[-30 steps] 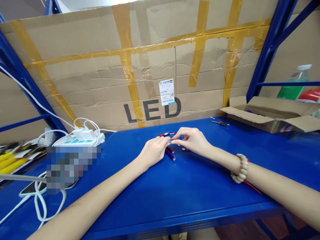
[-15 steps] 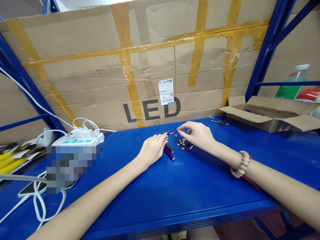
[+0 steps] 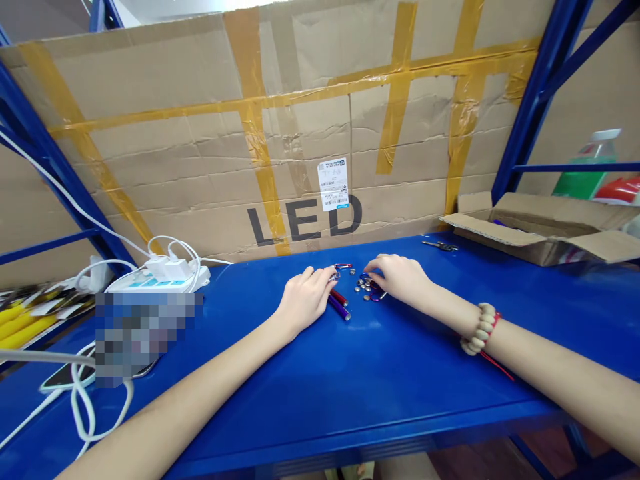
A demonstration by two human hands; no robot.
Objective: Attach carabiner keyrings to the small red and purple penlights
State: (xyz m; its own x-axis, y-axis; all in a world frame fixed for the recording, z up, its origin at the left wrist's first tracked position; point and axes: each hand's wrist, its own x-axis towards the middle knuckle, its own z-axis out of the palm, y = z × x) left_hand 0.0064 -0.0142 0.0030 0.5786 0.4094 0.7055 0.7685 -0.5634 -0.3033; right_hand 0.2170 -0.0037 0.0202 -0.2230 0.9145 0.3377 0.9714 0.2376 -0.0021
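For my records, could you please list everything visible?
Slim metallic tubes: two, red, purple, centre
Round metal discs: several, silver, centre
Metal clips: several, red, purple, centre
Metal key set: one, dark, far edge
Open cardboard box: one, brown, right
Taped cardboard sheet: one, brown, behind
Cabled power strip: one, white, left
Flat device: one, dark, left
Long items: several, yellow, far left
Capped bottle: one, green, far right
Metal table: one, blue, below
Beaded bracelet: one, beige, right wrist
Left hand: one, at tubes
Right hand: one, by discs
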